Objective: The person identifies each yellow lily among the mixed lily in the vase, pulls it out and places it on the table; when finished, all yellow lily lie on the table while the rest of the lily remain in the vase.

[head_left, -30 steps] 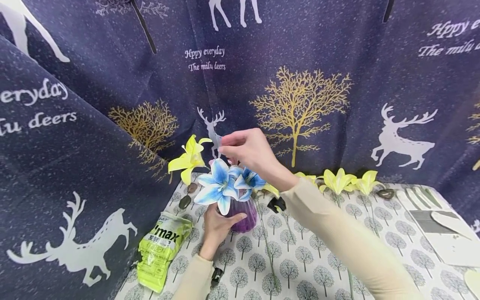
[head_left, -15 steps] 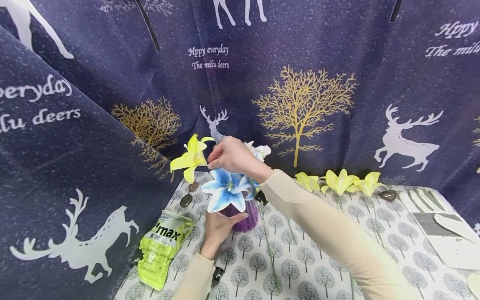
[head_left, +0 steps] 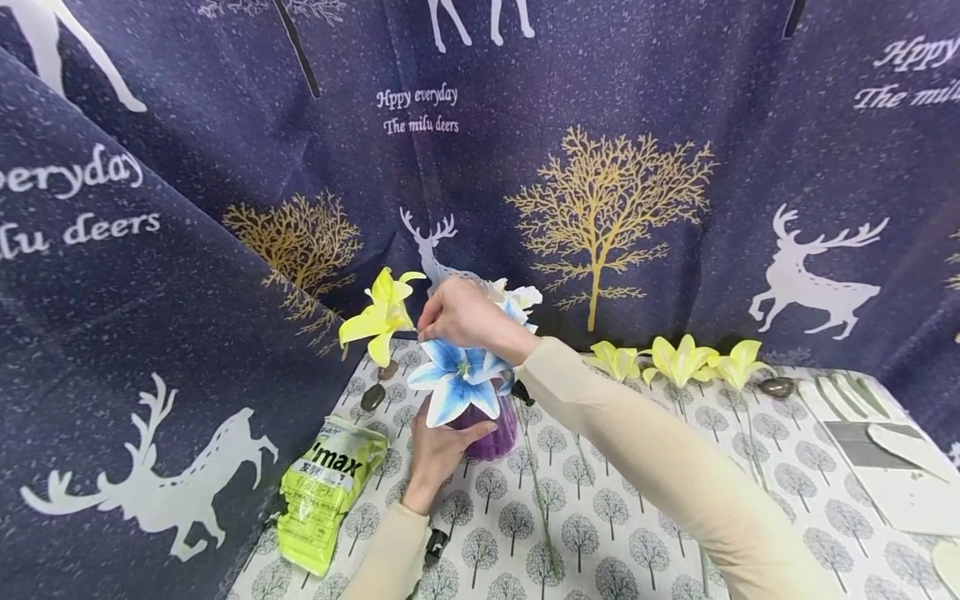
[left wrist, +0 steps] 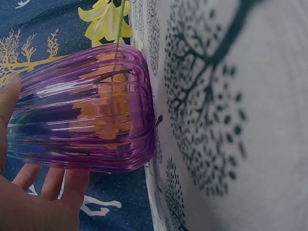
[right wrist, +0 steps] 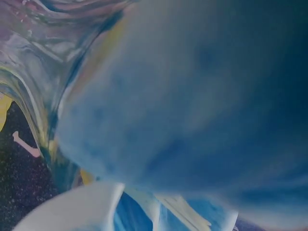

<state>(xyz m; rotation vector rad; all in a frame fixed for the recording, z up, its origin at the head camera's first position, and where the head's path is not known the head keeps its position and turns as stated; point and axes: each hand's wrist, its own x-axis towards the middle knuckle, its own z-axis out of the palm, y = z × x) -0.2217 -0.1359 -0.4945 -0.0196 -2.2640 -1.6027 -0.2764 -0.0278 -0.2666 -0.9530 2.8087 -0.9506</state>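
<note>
My left hand grips a ribbed purple glass vase from its left side. In the left wrist view the fingers and thumb curl round the vase, and orange and dark shapes show through its wall. A blue-and-white lily opens at the vase's mouth, with white and pale blue blooms behind. My right hand reaches over them, fingertips pinched at the stem just behind a yellow lily that leans out left. Blurred blue petals fill most of the right wrist view.
Several yellow lilies lie along the table's back edge, their stems toward me. A green bag stands at left, near dark stones. White and grey flat items lie at right. A dark deer-print curtain hangs behind.
My right hand has lowered and moved left, its fingers closing at the yellow lily's stem. The blue-and-white lily has shifted slightly to the right. My left hand stays on the vase.
</note>
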